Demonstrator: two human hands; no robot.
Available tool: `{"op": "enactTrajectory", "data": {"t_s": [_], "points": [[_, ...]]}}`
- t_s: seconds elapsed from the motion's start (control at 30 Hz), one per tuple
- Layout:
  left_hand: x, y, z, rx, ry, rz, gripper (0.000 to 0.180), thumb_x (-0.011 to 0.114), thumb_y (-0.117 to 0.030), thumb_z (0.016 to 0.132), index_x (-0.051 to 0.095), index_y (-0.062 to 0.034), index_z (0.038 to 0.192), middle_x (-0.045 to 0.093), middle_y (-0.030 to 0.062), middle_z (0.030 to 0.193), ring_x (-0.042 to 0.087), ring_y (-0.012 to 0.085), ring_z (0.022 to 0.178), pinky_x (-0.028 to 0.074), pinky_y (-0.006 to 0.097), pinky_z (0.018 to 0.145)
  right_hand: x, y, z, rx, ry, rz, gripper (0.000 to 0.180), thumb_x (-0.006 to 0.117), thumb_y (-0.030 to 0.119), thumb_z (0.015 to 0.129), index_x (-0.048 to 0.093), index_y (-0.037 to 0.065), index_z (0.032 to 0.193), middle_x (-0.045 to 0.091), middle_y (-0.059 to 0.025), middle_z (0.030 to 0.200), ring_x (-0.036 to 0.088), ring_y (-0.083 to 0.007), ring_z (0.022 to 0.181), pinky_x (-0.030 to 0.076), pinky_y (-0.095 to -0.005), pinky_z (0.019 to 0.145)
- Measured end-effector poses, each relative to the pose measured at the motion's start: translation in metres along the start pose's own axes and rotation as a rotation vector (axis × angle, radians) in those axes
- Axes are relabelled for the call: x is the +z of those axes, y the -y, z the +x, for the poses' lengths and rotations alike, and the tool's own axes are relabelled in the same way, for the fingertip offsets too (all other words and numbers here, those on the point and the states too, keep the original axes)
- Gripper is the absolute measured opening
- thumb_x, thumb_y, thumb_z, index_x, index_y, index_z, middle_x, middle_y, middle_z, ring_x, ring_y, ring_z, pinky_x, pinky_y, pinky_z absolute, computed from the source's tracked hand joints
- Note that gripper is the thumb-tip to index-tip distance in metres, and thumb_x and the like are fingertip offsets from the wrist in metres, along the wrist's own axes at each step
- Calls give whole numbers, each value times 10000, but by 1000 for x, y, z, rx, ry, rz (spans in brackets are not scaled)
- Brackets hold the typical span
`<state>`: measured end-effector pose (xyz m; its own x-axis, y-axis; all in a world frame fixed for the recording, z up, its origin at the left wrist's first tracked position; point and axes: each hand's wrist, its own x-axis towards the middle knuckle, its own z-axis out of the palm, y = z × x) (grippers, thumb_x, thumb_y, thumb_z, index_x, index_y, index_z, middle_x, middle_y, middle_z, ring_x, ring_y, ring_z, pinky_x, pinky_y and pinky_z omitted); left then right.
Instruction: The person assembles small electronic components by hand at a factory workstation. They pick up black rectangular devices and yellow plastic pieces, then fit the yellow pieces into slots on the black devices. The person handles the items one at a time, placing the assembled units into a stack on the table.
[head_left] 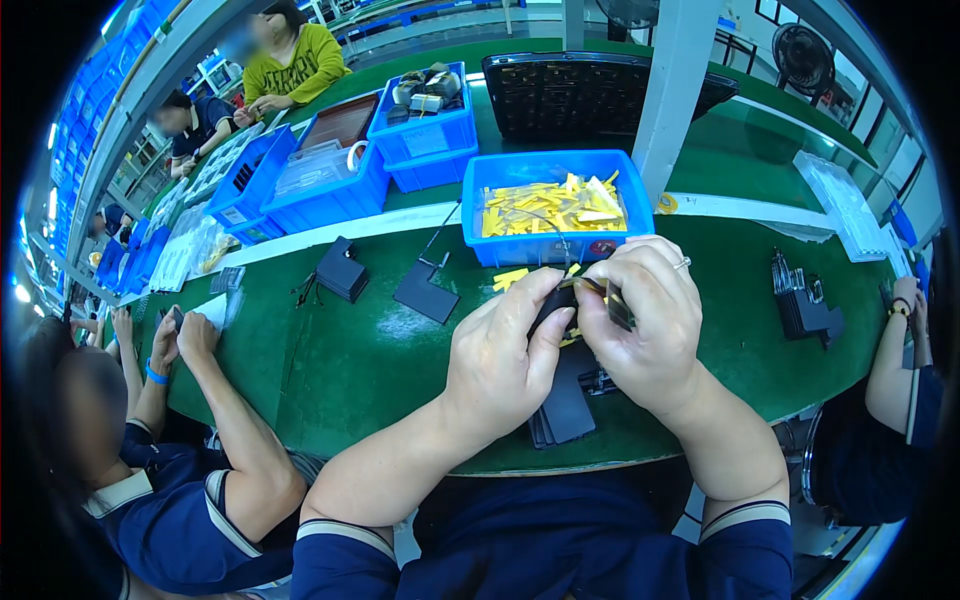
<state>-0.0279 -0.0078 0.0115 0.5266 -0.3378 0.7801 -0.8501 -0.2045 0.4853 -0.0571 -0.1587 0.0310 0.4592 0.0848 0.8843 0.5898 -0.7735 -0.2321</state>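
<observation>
Close together over the front of the green table, my two hands work on a small black part (553,306). The fingers and thumb of my left hand (500,345) are closed around it. With a pinch, my right hand (648,320) holds a thin dark piece with a yellowish edge (617,306); my fingers partly hide how it meets the black part. Beneath my hands lies a stack of flat black L-shaped parts (563,408). Just beyond stands a blue bin (520,252) full of yellow strips (560,208), with a few loose yellow strips (510,278) in front.
More black L-shaped parts lie at left (427,292), farther left (341,270) and right (803,312). Blue bins (330,205) and a large black tray (560,95) stand behind. A white post (675,100) rises beyond the yellow-strip bin. Co-workers sit on both sides and across.
</observation>
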Motion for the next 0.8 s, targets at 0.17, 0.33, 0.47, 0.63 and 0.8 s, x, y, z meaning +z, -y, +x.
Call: {"op": "enactTrajectory", "data": {"t_s": [0.17, 0.33, 0.47, 0.63, 0.8], "points": [[-6, 8, 4, -264, 53, -90, 246, 559, 7, 867, 489, 48, 1099, 665, 136, 973, 652, 160, 851, 499, 265, 751, -3, 6, 2, -44, 85, 173, 244, 701, -9, 616, 574, 23, 821, 553, -111, 743, 553, -294, 710, 431, -383, 651], [-12, 14, 11, -608, 24, -805, 239, 494, -44, 915, 449, 24, 1140, 648, 172, 998, 638, 178, 917, 512, 293, 811, -8, -24, 5, 320, 59, -84, 138, 587, -26, 763, 600, -23, 900, 583, -156, 798, 577, -318, 759, 464, -385, 695], [-9, 11, 10, -617, 20, -893, 245, 497, -48, 915, 447, 17, 1146, 642, 174, 1013, 639, 192, 931, 511, 302, 826, -8, -19, 3, 454, 165, 54, 450, 600, -31, 744, 548, 37, 1186, 603, -137, 800, 607, -248, 655, 496, -339, 636], [-8, 11, 9, -648, 62, -870, 239, 493, -35, 915, 440, 4, 1145, 635, 180, 1024, 638, 203, 943, 513, 309, 831, -7, -4, 8, 294, 40, 113, 689, 599, -66, 698, 429, 105, 1343, 607, -109, 733, 593, -179, 559, 490, -294, 542], [-7, 10, 7, -596, 37, -844, 254, 489, -24, 915, 423, 16, 1158, 633, 179, 1024, 634, 206, 958, 514, 315, 839, -7, -7, 5, 359, 103, 89, 451, 595, -51, 702, 596, 67, 1137, 581, -89, 666, 546, -156, 513, 448, -283, 500]]}}
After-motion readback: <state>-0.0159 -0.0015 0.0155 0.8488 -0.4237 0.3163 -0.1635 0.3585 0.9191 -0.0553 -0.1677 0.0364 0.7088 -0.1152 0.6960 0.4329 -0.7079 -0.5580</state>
